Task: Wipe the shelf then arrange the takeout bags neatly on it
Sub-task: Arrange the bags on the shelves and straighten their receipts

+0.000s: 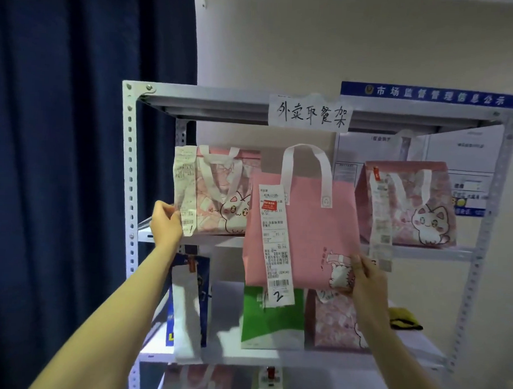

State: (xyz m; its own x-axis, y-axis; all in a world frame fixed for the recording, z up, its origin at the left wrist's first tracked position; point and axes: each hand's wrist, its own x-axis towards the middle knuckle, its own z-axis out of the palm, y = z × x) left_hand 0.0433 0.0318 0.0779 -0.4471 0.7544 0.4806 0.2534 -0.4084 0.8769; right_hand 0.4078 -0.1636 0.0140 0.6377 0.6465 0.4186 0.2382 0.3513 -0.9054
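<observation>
My right hand [366, 280] grips the lower right corner of a plain pink takeout bag [312, 226] with a long receipt marked 2, held up in front of the white metal shelf [212, 239]. My left hand [167, 224] touches the receipt on the left edge of a pink cat-print bag [220, 192] standing at the left of that shelf level. Another pink cat-print bag [407, 204] stands at the right of the same level. The middle of this level lies behind the held bag.
One level down stand a blue and white bag [187, 303], a green bag [273, 318] and a pink patterned bag [336, 321], with a yellow cloth [402, 318] at the right. More bags show below. A dark blue curtain [60, 156] hangs left; a handwritten sign [310, 113] hangs above.
</observation>
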